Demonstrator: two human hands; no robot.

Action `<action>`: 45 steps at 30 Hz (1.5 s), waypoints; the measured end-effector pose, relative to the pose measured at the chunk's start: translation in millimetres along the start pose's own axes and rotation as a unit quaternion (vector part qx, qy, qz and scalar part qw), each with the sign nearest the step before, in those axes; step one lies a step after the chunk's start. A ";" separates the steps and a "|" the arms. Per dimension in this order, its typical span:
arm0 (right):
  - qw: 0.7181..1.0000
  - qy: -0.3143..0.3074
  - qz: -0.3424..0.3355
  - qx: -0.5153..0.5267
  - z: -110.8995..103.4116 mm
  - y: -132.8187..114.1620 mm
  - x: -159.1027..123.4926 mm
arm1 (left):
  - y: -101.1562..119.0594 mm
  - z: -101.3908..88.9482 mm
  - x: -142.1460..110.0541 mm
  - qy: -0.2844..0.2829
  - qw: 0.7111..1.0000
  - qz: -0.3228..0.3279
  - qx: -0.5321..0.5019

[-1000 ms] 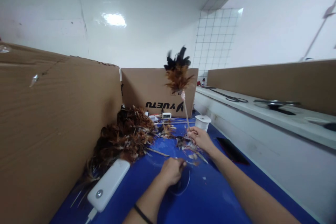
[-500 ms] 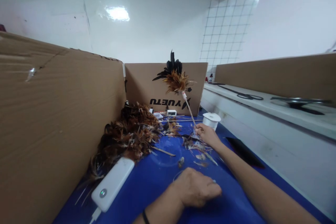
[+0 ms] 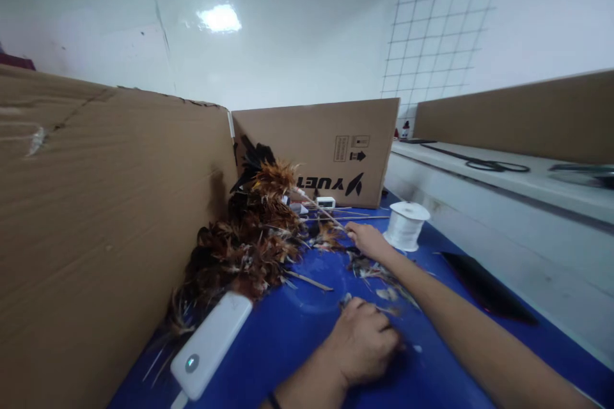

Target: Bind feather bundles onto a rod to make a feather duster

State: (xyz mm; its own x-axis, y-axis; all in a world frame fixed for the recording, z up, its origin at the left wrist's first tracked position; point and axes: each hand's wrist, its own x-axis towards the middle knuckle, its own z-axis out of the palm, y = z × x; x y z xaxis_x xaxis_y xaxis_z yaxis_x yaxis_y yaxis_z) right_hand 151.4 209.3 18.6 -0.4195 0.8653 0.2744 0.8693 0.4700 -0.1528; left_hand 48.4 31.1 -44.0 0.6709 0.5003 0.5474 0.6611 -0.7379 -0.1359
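Pinched in my right hand is the lower end of a feather duster's thin stick. The feather duster leans up and left, with brown feathers and a black tuft at its head and white wrapping just below them. Its head is in front of the pile of brown feathers, overlapping it in view. Low in the middle, my left hand is curled closed over the blue table, its fingertips hidden. What it holds, if anything, I cannot make out. Loose feather scraps lie between both hands.
A white spool stands right of my right hand. The power bank lies at the left, by a tall cardboard wall. Scissors rest on the right ledge. A dark flat object lies at the table's right side.
My right hand has swung the feather duster's head down and left, from upright to beside the feather pile. My left hand stays closed in nearly the same place. The camera view has shifted slightly.
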 end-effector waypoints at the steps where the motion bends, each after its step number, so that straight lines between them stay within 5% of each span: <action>1: 1.000 -0.005 0.002 -0.014 1.5 -0.3 6.2 | -0.8 5.4 -1.0 -0.005 1.000 -0.003 -0.005; 9: 0.996 -0.023 0.018 -0.086 11.5 4.0 51.5 | -1.1 21.5 -2.8 -0.018 0.997 0.010 -0.077; 26: 0.991 -0.020 0.015 -0.131 40.8 13.9 121.3 | -1.7 2.4 1.3 -0.074 0.993 0.036 -0.089; 31: 0.990 -0.014 0.018 -0.140 52.3 10.2 116.7 | -3.3 -4.0 -0.3 -0.076 0.991 0.041 -0.104; 38: 0.988 -0.022 -0.043 -0.150 45.3 -20.4 93.2 | 0.8 16.4 -3.5 -0.071 0.992 0.014 -0.101; 45: 0.979 0.018 -0.177 -0.099 15.0 -48.1 19.5 | 2.6 14.1 0.7 -0.082 0.993 0.003 -0.086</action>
State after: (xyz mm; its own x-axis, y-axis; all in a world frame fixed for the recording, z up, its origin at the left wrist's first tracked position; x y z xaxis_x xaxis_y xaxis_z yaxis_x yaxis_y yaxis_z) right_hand 97.5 206.1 17.0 -0.6973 0.6463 0.3101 0.7063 0.6933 0.1432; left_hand 55.3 35.9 -55.6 0.7293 0.5521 0.4041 0.5991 -0.8006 0.0126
